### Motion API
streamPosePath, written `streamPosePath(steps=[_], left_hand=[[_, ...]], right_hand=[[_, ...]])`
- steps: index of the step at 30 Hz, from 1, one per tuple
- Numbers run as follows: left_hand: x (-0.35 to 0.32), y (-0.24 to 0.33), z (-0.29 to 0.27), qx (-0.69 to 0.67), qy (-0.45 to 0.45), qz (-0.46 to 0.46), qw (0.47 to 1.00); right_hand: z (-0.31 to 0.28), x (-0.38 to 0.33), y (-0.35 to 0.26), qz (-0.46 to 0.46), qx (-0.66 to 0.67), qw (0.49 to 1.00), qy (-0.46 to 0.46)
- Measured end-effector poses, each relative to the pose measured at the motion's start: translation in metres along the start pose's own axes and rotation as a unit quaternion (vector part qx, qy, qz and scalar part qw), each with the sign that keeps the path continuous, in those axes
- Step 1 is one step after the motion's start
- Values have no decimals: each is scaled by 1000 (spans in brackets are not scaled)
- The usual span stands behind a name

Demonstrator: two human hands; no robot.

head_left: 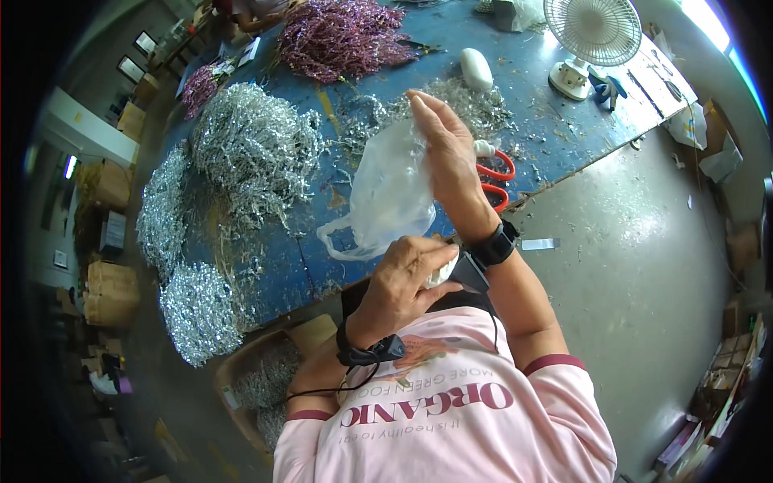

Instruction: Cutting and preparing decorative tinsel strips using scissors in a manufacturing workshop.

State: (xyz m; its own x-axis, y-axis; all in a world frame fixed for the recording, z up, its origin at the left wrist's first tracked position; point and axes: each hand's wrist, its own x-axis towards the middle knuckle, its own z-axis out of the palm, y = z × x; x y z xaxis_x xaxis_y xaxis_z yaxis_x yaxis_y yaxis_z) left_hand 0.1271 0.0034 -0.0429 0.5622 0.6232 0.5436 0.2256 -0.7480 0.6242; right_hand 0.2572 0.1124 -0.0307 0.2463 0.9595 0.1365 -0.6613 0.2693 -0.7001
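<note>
Overhead, the left hand [403, 278] clamps the lower end of a clear plastic bag [390, 193]. The right hand [447, 153], fingers straight and together, lies flat against the bag's upper side above a blue table [564, 137].

Clear plastic bag [390, 193] at centre. Blue, paint-worn table [555, 129]. Silver tinsel sprigs [241, 153] at 9 o'clock, purple tinsel sprigs [342, 36] at 12. White fan [592, 36] at 1 o'clock. Red-handled scissors [495, 181] at 3. Pink shirt [451, 419] at 6, maroon cuffs.
</note>
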Motion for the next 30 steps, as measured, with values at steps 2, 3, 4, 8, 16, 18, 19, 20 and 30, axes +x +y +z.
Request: streamPosePath(steps=[2,3,4,8,16,18,19,20,30], left_hand=[[-2,-1,-1,38,-10,60,997],[-2,-1,0,49,8,72,996],[-5,-2,-5,52,9,70,996],[-33,-6,-28,-336,94,-141,926],[-25,-20,-36,-395,271,-237,845],[-26,-17,-32,-351,253,-239,869],[-24,-17,-28,-350,257,-243,867],[-23,-21,-25,-378,263,-225,859],[-1,-36,-74,-647,343,-95,674]], right_hand=[[-1,1,1,-14,10,1000,-3],[0,2,0,-27,1,1000,-1],[-1,2,-2,-25,3,1000,-4],[-14,-5,-33,-20,-148,989,-19],[-8,-91,-20,138,-262,922,-250],[-5,-101,-6,188,-277,905,-262],[-7,-103,17,79,-266,927,-251],[0,-106,26,73,-192,953,-221],[6,-135,-8,-113,-418,844,-316]])
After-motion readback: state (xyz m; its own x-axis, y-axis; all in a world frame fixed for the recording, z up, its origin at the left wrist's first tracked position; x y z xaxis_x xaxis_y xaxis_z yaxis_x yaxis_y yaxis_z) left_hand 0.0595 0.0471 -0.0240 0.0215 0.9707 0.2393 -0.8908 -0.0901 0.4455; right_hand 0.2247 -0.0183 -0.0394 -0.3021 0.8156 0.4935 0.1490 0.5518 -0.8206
